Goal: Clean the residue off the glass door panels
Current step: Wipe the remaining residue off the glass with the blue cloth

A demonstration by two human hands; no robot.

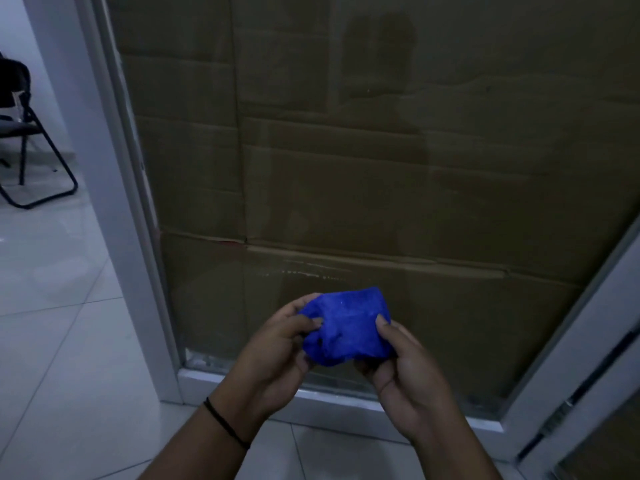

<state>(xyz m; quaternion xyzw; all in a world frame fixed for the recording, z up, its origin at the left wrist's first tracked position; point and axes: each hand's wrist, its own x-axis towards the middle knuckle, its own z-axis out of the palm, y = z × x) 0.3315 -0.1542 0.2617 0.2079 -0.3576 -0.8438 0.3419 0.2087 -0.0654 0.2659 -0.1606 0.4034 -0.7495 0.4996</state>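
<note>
A bunched blue cloth (346, 327) is held between both hands, low in front of the glass door panel (363, 150). My left hand (273, 351) grips its left side with thumb and fingers curled round it. My right hand (401, 365) pinches the right side, thumb on top. Brown cardboard shows behind the glass. A streak of whitish residue (311, 273) runs across the pane just above the cloth, and more sits along the bottom edge (207, 358).
White door frame (114, 202) stands to the left of the pane, with a white bottom rail (339, 403). A second framed panel (588, 393) angles in at the right. A black folding chair (27, 140) stands on the white tiled floor (52, 323) at far left.
</note>
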